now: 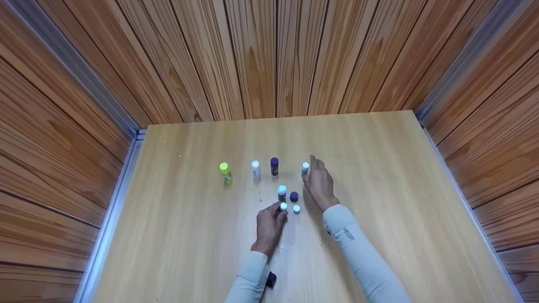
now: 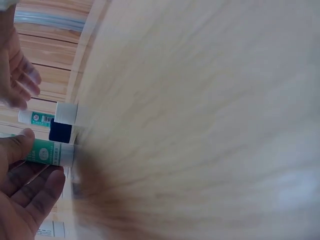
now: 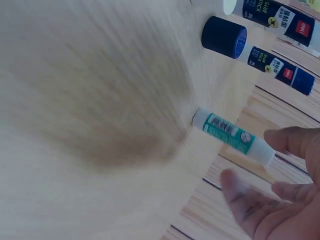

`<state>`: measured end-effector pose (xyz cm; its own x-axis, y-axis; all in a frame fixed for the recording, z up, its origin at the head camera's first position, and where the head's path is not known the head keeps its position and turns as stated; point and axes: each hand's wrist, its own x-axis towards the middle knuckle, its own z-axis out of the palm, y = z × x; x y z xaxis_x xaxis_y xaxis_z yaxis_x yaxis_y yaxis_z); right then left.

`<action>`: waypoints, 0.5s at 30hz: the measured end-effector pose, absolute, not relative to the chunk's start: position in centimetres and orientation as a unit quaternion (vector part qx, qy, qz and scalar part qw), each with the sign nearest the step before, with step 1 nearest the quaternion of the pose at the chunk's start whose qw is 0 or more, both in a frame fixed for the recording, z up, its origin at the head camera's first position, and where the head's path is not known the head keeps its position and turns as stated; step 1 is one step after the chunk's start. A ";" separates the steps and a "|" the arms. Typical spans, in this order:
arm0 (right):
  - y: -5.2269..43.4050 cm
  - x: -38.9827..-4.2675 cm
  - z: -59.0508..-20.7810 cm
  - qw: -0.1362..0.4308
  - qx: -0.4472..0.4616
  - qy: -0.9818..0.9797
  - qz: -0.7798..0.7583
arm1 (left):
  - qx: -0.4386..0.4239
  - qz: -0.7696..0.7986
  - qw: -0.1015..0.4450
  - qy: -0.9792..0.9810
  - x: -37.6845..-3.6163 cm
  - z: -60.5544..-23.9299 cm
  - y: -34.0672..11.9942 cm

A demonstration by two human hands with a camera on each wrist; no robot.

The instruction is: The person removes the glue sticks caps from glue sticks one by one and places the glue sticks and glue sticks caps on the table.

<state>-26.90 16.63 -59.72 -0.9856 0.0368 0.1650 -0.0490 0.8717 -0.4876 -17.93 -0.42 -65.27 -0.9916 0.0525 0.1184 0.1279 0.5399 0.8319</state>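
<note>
A: What stands on the table, from the left?

B: A yellow-capped stick stands alone, far left of the rest. Then a white-capped stick, then a purple stick just beside it, and a teal stick at the right end of that far row. All are upright and capped.

A: And nearer?

B: A tight cluster: a pale-capped stick, a dark-capped one just right of it, and two small white-capped sticks near the person, one at the left hand and one just beside it.

A: What is the left hand doing?

B: The left hand sits at the near edge of the cluster, thumb and fingers curled round a green-labelled stick. It grasps that stick, which stands upright on the table.

A: The right hand?

B: The right hand is at the teal stick, at the right end of the far row. In the right wrist view its thumb lies at the stick's top and the other fingers are spread below, blurred. Whether it actually clasps the stick, I cannot tell.

A: Anything inside the sticks visible?

B: No, every cap is on.
</note>
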 end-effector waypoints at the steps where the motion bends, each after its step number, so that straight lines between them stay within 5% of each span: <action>1: 16.6 -27.2 -59.8 0.086 0.010 -0.966 0.244 | -0.051 -0.477 0.037 -0.877 -18.0 -65.3 -0.4; 15: 16.0 -29.2 -60.5 0.080 0.076 -0.977 0.183 | -0.047 -0.467 0.040 -0.882 -18.3 -65.4 -0.4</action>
